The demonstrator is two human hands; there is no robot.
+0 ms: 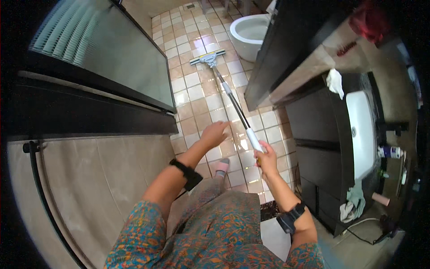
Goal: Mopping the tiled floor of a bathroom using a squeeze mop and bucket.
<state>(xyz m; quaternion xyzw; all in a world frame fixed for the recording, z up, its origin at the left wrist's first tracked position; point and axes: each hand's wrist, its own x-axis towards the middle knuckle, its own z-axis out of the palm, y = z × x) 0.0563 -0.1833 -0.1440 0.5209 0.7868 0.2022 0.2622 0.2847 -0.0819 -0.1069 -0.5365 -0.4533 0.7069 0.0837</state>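
Note:
My right hand (267, 160) is closed around the white grip near the top of a sponge mop (236, 104). Its white and silver pole slants away to the far left. The mop's wide grey-and-white head (208, 58) rests on the tiled floor (193, 107), short of the toilet. To the left of the pole, and apart from it, my left hand (215, 134) hovers over the tiles with nothing in it. One finger stretches toward the pole; the rest are partly hidden.
A white toilet (248, 33) stands at the far right. Dark-framed glass (130, 58) lines the left, and a dark door (277, 58) the right. A dark cabinet (313, 121) with a white sink (359, 134) is at the right. My foot in a pink slipper (221, 167) is on the tiles.

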